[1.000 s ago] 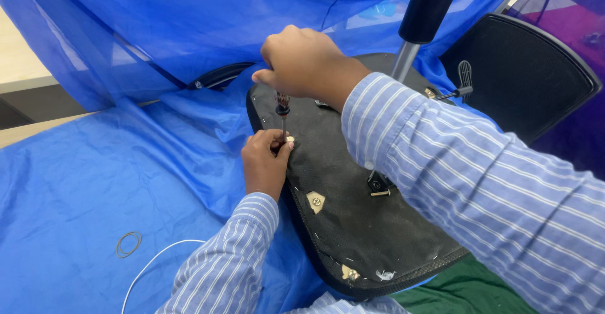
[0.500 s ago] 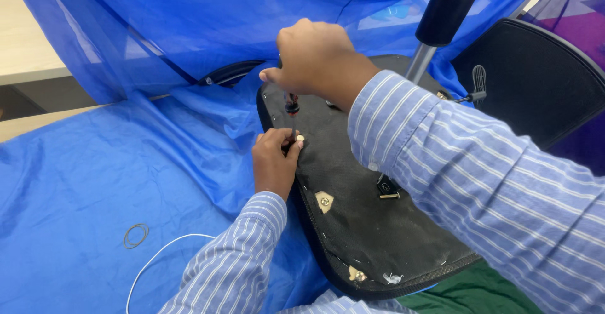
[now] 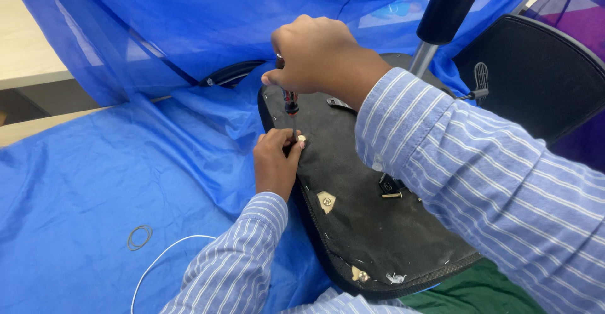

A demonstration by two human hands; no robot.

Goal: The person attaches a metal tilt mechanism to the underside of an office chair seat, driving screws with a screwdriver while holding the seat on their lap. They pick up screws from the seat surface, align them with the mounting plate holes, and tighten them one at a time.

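Landmark: upturned black seat pan (image 3: 378, 226), lying underside up on blue sheeting (image 3: 94, 182) over the bench, just right of centre.

Far left of seat pan: rubber band (image 3: 139, 237) and white cord (image 3: 164, 257) on the sheeting, well apart from both hands.

At left edge of seat pan: left hand (image 3: 275, 163), fingers curled and pinched shut around a small pale screw head (image 3: 302, 139) at the pan's rim. Wrist low, forearm in striped sleeve running up from below. Thumb and forefinger steady the fastener beside the tool tip.

Above that same edge: screwdriver (image 3: 291, 103), upright, shaft pointing down at the screw head. Right hand (image 3: 318, 56) closed fully over the handle from above, knuckles up, wrist bent, forearm crossing over the seat pan from the right. Handle mostly hidden inside the fist.

Handling judgement: screwdriver light, rigid, best taken by the handle as now. Screw small and smooth, likely to slip or drop if released. Seat pan judged stiff and moderately heavy, fabric-covered underside offering friction; best held at the rim.

On seat pan surface: brass-coloured corner brackets (image 3: 326, 201) near the left edge, a small black fitting (image 3: 391, 187) toward the middle.

Beyond seat pan, upper right: black and silver gas-lift column (image 3: 441, 18). Right of it: black chair back (image 3: 535, 74).
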